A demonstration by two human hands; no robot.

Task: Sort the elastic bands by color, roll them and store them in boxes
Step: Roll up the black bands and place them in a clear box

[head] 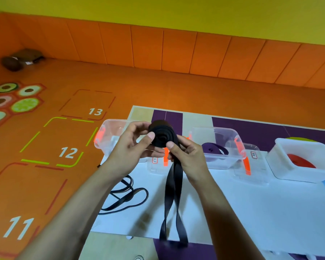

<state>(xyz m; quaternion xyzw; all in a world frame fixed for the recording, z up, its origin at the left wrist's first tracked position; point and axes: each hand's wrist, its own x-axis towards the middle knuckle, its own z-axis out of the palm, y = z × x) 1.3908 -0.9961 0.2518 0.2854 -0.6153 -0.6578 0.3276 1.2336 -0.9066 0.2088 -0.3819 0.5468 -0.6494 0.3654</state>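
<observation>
A wide black elastic band (162, 136) is partly wound into a roll held above the white sheet (242, 207). My left hand (131, 147) grips the roll from the left, thumb on its face. My right hand (186, 152) pinches it from the right. The band's loose tail (174, 199) hangs down to the sheet's front edge. A thinner black band (129, 196) lies in loops on the sheet at left. A clear box (221, 147) holds a purple band (214, 148). At right, a white box (304, 160) holds a red band (300, 161). Another clear box (109, 136) stands behind my left hand.
The boxes stand in a row along the sheet's far side, with orange clips (247, 166) and small labels (253, 154). The table (251, 126) is purple and beige. Orange floor with numbered squares lies to the left. A dark bundle (21, 60) sits by the far wall.
</observation>
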